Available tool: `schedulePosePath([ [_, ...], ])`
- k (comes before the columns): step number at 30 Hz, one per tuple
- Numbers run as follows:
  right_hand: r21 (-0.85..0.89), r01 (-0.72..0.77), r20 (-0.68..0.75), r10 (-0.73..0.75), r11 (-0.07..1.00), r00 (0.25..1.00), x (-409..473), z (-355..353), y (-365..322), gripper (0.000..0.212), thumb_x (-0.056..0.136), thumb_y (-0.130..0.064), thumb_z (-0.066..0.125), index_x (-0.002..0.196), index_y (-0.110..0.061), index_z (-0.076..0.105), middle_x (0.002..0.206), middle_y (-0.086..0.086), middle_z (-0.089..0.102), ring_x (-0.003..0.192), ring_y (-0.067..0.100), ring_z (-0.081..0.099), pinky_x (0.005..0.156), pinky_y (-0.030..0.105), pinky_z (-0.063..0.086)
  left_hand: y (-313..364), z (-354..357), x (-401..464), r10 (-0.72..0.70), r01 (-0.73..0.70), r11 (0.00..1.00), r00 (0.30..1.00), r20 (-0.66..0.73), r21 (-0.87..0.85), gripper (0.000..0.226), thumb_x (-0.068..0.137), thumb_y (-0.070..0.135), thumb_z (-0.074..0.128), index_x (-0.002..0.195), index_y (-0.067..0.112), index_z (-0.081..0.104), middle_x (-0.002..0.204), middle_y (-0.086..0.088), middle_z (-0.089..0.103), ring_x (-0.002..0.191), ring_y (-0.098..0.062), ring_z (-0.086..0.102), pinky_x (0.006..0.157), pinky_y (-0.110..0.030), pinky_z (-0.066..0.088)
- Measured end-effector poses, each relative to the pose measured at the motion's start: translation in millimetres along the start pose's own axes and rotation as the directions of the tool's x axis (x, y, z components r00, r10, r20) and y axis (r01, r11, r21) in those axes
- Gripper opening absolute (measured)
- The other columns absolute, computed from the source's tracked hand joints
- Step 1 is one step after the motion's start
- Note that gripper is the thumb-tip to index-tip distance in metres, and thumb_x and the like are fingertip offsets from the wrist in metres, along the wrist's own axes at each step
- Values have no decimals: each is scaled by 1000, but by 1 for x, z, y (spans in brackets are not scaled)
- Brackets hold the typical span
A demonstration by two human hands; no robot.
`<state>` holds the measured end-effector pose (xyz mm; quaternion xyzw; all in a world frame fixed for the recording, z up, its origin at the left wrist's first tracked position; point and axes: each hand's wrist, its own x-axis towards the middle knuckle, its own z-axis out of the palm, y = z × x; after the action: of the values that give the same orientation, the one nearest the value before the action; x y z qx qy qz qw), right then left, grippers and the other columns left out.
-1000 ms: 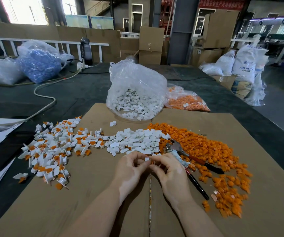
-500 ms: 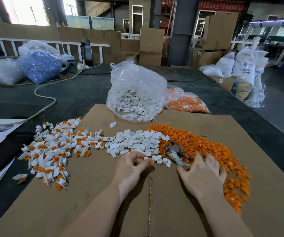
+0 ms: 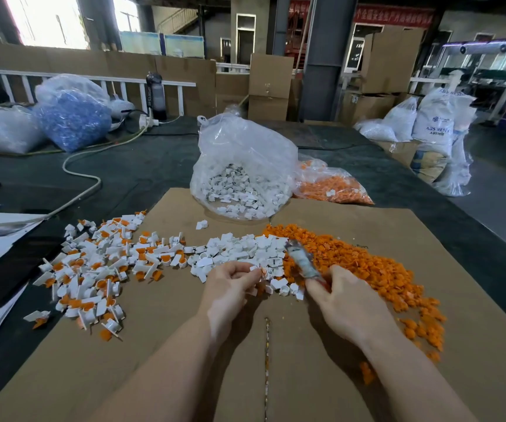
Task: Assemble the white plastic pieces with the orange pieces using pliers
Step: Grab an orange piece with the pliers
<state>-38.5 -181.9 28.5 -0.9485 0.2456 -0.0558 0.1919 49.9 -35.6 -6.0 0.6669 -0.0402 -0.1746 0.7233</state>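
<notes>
Two forearms bare — no sleeves; left hand [image 3: 229, 287], right hand [image 3: 347, 303] ungloved.

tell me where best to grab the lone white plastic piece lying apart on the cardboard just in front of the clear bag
Pinch the lone white plastic piece across its narrow body from above. It lies flat on the brown cardboard sheet, apart from the piles, so fingertips can come straight down either side.

Dim hall, blown-out daylight behind
Windows [image 3: 47, 22] upper left glare white (no detail); pliers [image 3: 302, 263] motion-blurred; wide-angle bending at edges; soft shadows under the forearms.
</notes>
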Motion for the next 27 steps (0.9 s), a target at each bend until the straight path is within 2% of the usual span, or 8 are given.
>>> schedulePosePath([
  [3,278,34,184,-88,960,979,-5,-5,-11,32,92,-47,45,83,-19,58,71,-7,57,63,9,54,53,26,37,6,0,5,-6,6,1000,1000,-28,-2,10,83,12,68,87,4,63,64,-5,66,49,-13,56,49,-23,42],
  [6,408,13,296,-146,913,944,-9,-9,-18,39,92,-41,48,63,-15,47,50,-5,40,40,7,34,42,21,23,9,-1,10,-35,33,999,997,-66,-28,9,85,9,65,91,1,64,71,-11,68,61,-22,62,63,-34,53],
  [9,510,-71,389,-157,857,908,-11,-12,-23,35,93,-36,48,66,-14,48,59,6,47,47,15,40,41,19,28,10,-4,13,-29,31,999,995,-100,18,4,85,9,65,84,6,64,72,-11,68,67,-24,63,74,-39,53],
  [13,538,-126,451,-158,834,878,-12,-12,-27,32,94,-35,44,74,-11,51,63,8,57,55,21,52,48,22,39,11,-5,14,-26,30,999,992,-123,29,5,84,8,66,79,7,65,61,-4,66,54,-14,60,56,-25,50],
  [15,538,-128,457,-161,833,875,-12,-10,-27,34,95,-38,43,75,-11,50,60,7,56,53,22,52,50,25,41,12,-3,13,-47,47,999,992,-121,-6,5,85,6,64,81,4,64,60,-4,65,48,-11,59,48,-21,47],
  [19,424,3,351,-168,906,921,-12,-5,-30,44,93,-50,45,70,-13,47,58,5,49,50,18,45,54,29,36,13,1,12,-73,66,995,991,-111,-70,4,86,3,62,82,3,62,58,-5,64,49,-12,59,51,-24,50],
  [24,413,22,281,-150,911,948,-13,-1,-31,41,93,-48,47,70,-13,48,63,7,49,57,21,47,57,32,36,11,3,10,-79,69,995,988,-133,-77,4,85,6,64,83,3,62,63,-8,64,55,-18,58,60,-30,51],
  [27,408,4,261,-121,913,958,-15,3,-31,40,93,-47,47,77,-12,55,64,6,54,58,20,50,58,32,39,10,4,9,-63,53,995,988,-140,-79,9,85,5,64,76,4,62,54,-3,63,45,-10,57,48,-21,47],
])
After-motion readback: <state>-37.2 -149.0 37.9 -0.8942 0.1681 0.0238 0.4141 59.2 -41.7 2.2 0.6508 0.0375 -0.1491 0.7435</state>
